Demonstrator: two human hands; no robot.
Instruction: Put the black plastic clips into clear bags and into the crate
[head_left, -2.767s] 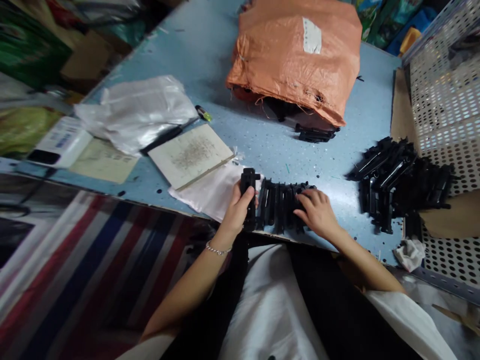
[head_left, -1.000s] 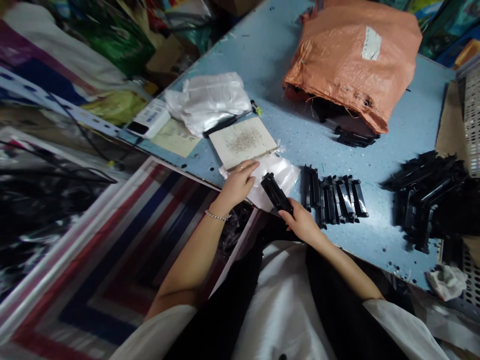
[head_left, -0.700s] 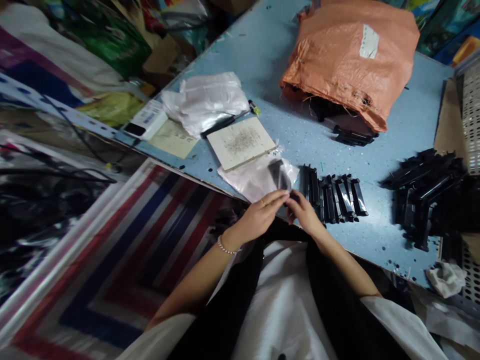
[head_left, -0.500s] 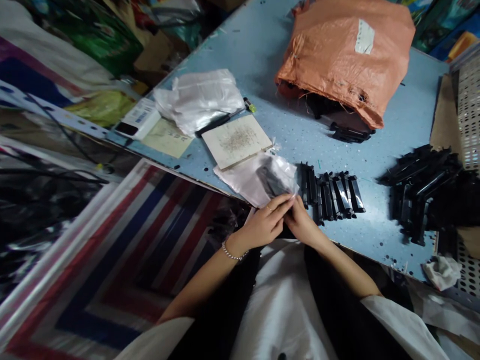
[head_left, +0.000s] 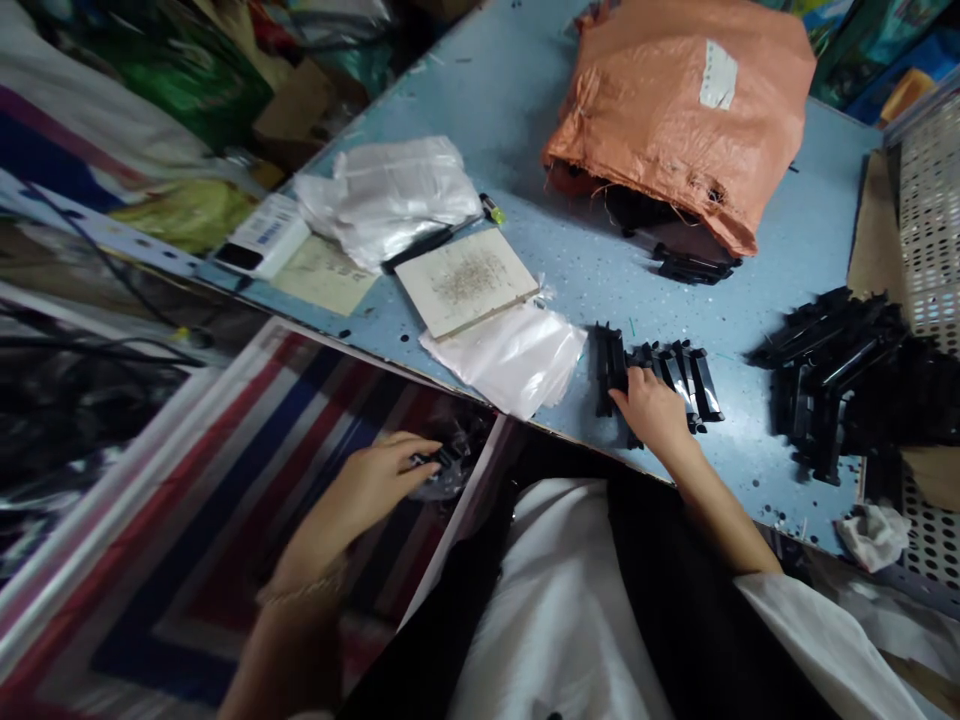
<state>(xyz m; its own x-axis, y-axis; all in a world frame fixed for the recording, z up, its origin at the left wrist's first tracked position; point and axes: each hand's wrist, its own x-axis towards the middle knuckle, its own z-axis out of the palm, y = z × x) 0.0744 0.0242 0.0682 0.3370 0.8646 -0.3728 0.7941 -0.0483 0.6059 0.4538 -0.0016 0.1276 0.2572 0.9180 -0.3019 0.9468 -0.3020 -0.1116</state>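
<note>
My right hand point(head_left: 651, 408) lies on a row of black plastic parts point(head_left: 679, 368) near the front edge of the blue table point(head_left: 525, 100), its fingers curled over the parts at the row's left end. Below the table edge, my left hand point(head_left: 365, 489) reaches down over a striped woven bag point(head_left: 187, 500). Its fingertips are closed on a black part in a clear bag point(head_left: 444, 470). The left arm is smeared by motion. A flat stack of clear plastic bags point(head_left: 514, 355) lies on the table left of the row.
A pale board point(head_left: 465, 280) and crumpled white plastic point(head_left: 390, 195) lie at the left. An orange sack point(head_left: 675, 110) with black parts spilling out sits at the back. A heap of black parts point(head_left: 847, 380) and a perforated rack point(head_left: 930, 200) stand right.
Both hands were together at the clear bags, slipping a black part into one. Now my left hand has dropped below the table with the bagged part, and my right hand has gone to the row.
</note>
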